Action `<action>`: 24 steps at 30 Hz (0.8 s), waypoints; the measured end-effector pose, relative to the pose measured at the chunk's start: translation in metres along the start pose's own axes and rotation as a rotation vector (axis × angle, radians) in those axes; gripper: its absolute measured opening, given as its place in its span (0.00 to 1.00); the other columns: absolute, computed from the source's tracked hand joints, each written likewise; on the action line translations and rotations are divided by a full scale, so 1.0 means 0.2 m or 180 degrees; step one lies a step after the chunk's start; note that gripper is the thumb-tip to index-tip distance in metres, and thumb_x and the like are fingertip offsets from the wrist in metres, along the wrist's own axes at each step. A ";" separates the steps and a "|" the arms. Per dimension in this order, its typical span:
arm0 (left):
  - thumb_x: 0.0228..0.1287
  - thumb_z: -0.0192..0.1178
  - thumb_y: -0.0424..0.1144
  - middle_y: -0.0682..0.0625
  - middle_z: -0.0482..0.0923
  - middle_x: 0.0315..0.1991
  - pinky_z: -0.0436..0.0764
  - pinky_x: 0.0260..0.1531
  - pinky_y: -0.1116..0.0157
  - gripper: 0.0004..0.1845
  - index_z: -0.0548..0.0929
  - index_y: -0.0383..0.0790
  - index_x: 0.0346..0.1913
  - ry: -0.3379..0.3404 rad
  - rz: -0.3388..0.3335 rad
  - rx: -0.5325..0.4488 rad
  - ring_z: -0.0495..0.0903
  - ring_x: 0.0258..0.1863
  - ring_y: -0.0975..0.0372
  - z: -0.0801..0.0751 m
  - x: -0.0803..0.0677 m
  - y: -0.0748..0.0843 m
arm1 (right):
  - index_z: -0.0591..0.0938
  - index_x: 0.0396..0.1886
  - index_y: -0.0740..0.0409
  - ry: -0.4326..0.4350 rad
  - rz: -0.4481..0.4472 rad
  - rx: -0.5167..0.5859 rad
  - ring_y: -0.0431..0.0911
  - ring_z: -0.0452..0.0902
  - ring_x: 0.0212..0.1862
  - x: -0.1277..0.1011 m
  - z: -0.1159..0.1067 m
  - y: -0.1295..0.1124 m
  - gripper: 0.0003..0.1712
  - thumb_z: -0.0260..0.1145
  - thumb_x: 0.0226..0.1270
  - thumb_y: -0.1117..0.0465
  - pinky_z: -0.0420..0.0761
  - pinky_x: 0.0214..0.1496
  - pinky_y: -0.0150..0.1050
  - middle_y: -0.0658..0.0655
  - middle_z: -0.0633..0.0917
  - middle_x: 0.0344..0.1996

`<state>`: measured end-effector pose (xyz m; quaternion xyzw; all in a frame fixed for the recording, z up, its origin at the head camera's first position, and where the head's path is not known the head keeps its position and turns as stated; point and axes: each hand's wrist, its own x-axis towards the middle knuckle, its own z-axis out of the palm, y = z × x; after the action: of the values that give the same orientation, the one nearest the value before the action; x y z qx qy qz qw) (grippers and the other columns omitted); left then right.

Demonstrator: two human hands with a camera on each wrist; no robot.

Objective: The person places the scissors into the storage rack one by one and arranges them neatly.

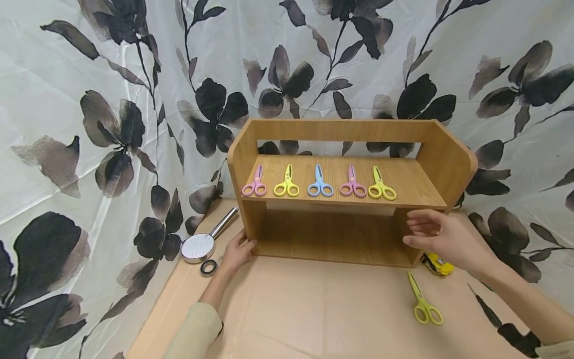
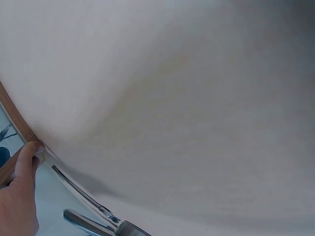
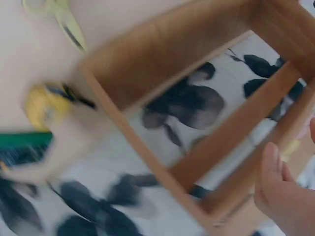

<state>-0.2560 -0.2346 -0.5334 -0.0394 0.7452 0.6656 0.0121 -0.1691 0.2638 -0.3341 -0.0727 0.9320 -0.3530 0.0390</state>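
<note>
A two-level wooden shelf [image 1: 341, 128] stands in front of me. Along its upper board lie several scissors in a row: pink scissors [image 1: 258, 183] at the left end, blue scissors [image 1: 319, 184] mid-row and yellow scissors [image 1: 381, 187] at the right end, others between. My left hand [image 1: 236, 253] grips the shelf's lower left corner, thumb and fingers around the wood in the left wrist view. At the shelf's right end, my right hand [image 1: 432, 234] is in front of the side panel, fingers loosely bent, holding nothing. Another pair of yellow scissors [image 1: 421, 299] lies on the table below it.
A shower head [image 1: 199, 247] and a black ring [image 1: 208, 268] lie left of the shelf. To the right are a yellow tape measure [image 1: 438, 264], a black tool with a thin tip [image 1: 489, 310] and a green-edged item [image 3: 22, 140]. A flowered curtain [image 1: 188, 75] hangs behind.
</note>
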 end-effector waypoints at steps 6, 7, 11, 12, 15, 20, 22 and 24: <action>0.72 0.60 0.31 0.31 0.65 0.76 0.81 0.30 0.67 0.37 0.62 0.42 0.81 0.0002 0.0073 0.0037 0.82 0.42 0.51 0.00 0.00 0.02 | 0.70 0.74 0.61 0.0025 0.0360 0.0475 0.24 0.76 0.48 -0.12 0.14 0.30 0.44 0.73 0.67 0.43 0.82 0.44 0.28 0.53 0.85 0.58; 0.72 0.60 0.31 0.32 0.65 0.77 0.81 0.31 0.67 0.37 0.62 0.42 0.81 -0.0005 0.0071 0.0043 0.82 0.43 0.52 0.00 0.00 0.02 | 0.70 0.74 0.60 0.0025 0.0416 0.0535 0.22 0.76 0.47 -0.14 0.17 0.35 0.44 0.73 0.67 0.43 0.82 0.44 0.28 0.49 0.86 0.56; 0.72 0.60 0.31 0.32 0.65 0.77 0.82 0.32 0.67 0.37 0.63 0.43 0.81 0.0023 0.0038 0.0086 0.82 0.46 0.52 0.01 0.00 0.02 | 0.68 0.76 0.61 -0.0027 0.0693 0.0786 0.22 0.76 0.48 -0.20 0.26 0.53 0.46 0.73 0.67 0.43 0.81 0.46 0.26 0.42 0.85 0.54; 0.72 0.60 0.31 0.33 0.65 0.77 0.82 0.32 0.66 0.37 0.63 0.43 0.81 0.0037 0.0033 0.0086 0.82 0.46 0.52 0.01 0.00 0.02 | 0.67 0.76 0.61 -0.0043 0.0771 0.0817 0.21 0.76 0.48 -0.21 0.28 0.57 0.47 0.73 0.67 0.42 0.81 0.46 0.25 0.44 0.85 0.56; 0.72 0.59 0.30 0.33 0.65 0.77 0.82 0.32 0.65 0.36 0.63 0.43 0.81 0.0034 0.0040 0.0072 0.82 0.46 0.50 0.01 0.00 0.02 | 0.64 0.78 0.62 -0.0119 0.0966 0.0808 0.19 0.75 0.47 -0.24 0.34 0.69 0.51 0.73 0.67 0.40 0.80 0.45 0.23 0.54 0.85 0.61; 0.72 0.59 0.31 0.31 0.63 0.77 0.83 0.32 0.66 0.36 0.62 0.41 0.81 0.0023 0.0054 0.0115 0.82 0.45 0.50 0.00 0.00 0.01 | 0.62 0.80 0.64 -0.0255 0.1158 0.0776 0.21 0.76 0.48 -0.27 0.40 0.85 0.52 0.72 0.68 0.40 0.83 0.50 0.32 0.64 0.79 0.69; 0.72 0.60 0.31 0.30 0.63 0.77 0.82 0.31 0.67 0.36 0.63 0.41 0.81 0.0030 0.0054 0.0124 0.82 0.43 0.52 0.00 -0.01 0.01 | 0.62 0.80 0.65 -0.0327 0.1234 0.0829 0.23 0.77 0.49 -0.28 0.43 0.90 0.53 0.74 0.66 0.42 0.84 0.52 0.34 0.65 0.78 0.70; 0.72 0.60 0.31 0.31 0.64 0.77 0.82 0.30 0.68 0.36 0.63 0.41 0.81 0.0042 0.0054 0.0115 0.82 0.40 0.54 0.00 -0.01 0.00 | 0.61 0.80 0.67 -0.0402 0.1318 0.0927 0.29 0.79 0.53 -0.28 0.46 0.94 0.54 0.76 0.64 0.45 0.85 0.54 0.37 0.67 0.76 0.71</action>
<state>-0.2541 -0.2347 -0.5333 -0.0373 0.7575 0.6518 0.0023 -0.1227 0.3522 -0.5254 0.1041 0.8621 -0.4627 0.1786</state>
